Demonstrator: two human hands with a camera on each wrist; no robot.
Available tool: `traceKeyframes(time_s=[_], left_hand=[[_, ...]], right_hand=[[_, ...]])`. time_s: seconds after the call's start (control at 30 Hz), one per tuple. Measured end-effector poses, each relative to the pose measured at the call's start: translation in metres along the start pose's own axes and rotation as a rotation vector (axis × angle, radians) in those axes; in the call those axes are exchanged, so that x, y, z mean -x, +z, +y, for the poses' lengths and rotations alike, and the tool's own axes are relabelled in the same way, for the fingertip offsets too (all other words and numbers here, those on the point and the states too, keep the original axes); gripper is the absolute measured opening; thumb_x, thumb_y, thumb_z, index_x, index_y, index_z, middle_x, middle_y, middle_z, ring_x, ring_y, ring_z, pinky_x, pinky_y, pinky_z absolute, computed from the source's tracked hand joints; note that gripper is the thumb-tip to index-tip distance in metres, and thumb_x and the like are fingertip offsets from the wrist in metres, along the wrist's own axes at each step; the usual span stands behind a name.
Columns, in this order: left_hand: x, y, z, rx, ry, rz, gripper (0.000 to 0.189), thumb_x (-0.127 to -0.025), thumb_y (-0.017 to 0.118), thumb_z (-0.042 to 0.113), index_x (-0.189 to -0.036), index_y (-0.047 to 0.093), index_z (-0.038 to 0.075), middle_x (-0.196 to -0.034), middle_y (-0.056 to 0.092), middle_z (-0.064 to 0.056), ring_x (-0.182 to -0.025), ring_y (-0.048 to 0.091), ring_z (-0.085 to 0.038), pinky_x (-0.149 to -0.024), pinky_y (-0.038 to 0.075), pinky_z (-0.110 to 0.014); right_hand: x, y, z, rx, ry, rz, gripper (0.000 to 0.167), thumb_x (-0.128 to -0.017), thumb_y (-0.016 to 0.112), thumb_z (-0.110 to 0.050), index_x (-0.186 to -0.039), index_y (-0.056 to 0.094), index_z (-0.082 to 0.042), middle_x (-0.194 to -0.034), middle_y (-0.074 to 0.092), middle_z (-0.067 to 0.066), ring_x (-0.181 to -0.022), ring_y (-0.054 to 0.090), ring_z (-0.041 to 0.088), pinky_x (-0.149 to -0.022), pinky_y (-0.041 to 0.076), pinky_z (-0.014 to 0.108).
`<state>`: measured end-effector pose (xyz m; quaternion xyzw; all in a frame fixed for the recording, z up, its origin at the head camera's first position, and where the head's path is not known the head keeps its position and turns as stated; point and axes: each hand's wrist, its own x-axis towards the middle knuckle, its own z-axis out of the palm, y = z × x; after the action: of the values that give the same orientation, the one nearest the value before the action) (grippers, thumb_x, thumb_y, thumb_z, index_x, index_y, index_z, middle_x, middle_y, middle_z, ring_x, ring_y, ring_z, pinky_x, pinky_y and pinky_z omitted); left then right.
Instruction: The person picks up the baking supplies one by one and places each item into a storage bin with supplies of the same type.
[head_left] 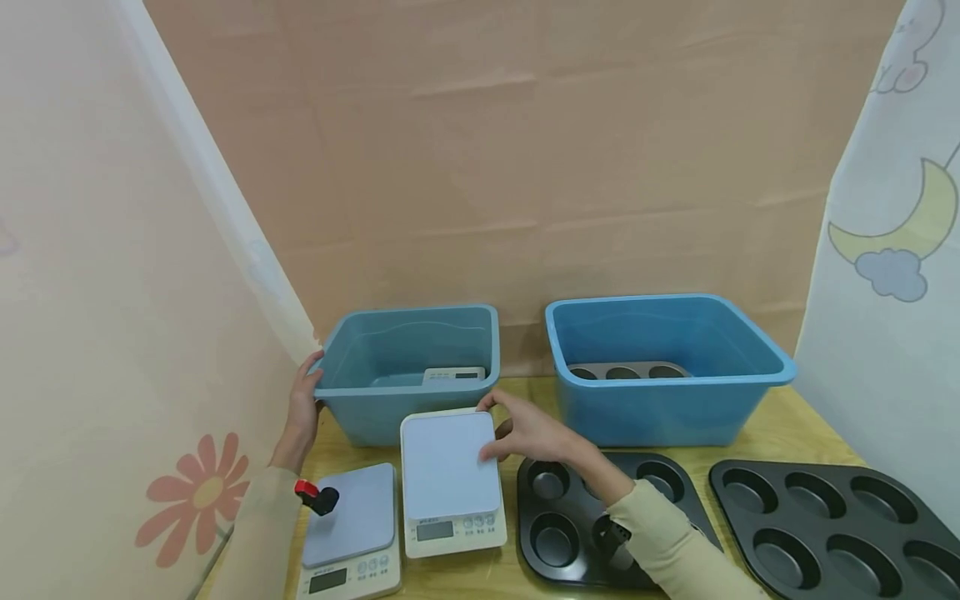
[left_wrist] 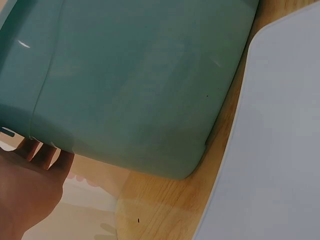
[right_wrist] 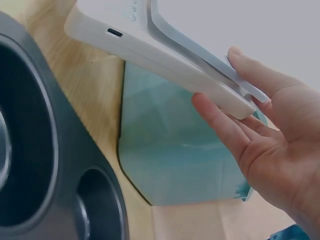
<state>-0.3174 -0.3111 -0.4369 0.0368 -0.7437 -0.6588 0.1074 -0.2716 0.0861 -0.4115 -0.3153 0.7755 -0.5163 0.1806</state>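
My right hand (head_left: 531, 430) grips a white kitchen scale (head_left: 448, 467) by its far right corner. In the right wrist view the thumb lies on the weighing plate and the fingers are under the scale body (right_wrist: 165, 60), which is tilted and raised off the table. My left hand (head_left: 302, 410) holds the left side of the left blue-green plastic bin (head_left: 408, 417) at its rim; the left wrist view shows its fingers (left_wrist: 45, 155) curled against the bin's edge. A second kitchen scale (head_left: 351, 521) lies on the table beneath my left forearm. Another scale (head_left: 454, 374) is inside the left bin.
To the right stands a blue plastic bin (head_left: 645, 412) with a muffin pan (head_left: 600, 367) inside. Two dark muffin pans, one (head_left: 600, 525) under my right forearm and one (head_left: 843, 517) farther right, lie on the wooden table (head_left: 813, 425). Walls enclose the back and sides.
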Motion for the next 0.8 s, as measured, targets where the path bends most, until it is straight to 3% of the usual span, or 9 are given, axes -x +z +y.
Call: traceKeyframes(time_s=[0.27,0.8], left_hand=[[0.000,0.000,0.001,-0.003,-0.002,-0.011,0.054,-0.105,0.020,0.039,-0.158,0.021,0.028,-0.164,0.020,-0.005,-0.144,0.023,-0.032,-0.118,0.017,-0.062],[0.000,-0.005,-0.001,-0.010,-0.020,-0.007,0.054,-0.105,0.021,0.044,-0.158,0.019,0.032,-0.165,0.016,0.000,-0.146,0.022,-0.031,-0.120,0.017,-0.059]], right_hand=[[0.000,-0.003,-0.011,-0.017,-0.032,0.012,0.058,-0.083,0.082,-0.020,-0.128,0.046,-0.012,-0.115,0.062,0.012,-0.091,0.072,0.024,-0.074,0.058,0.034],[-0.002,-0.007,-0.028,0.038,-0.108,0.063,0.058,-0.082,0.082,-0.024,-0.128,0.048,-0.016,-0.125,0.056,0.008,-0.090,0.069,0.024,-0.076,0.057,0.034]])
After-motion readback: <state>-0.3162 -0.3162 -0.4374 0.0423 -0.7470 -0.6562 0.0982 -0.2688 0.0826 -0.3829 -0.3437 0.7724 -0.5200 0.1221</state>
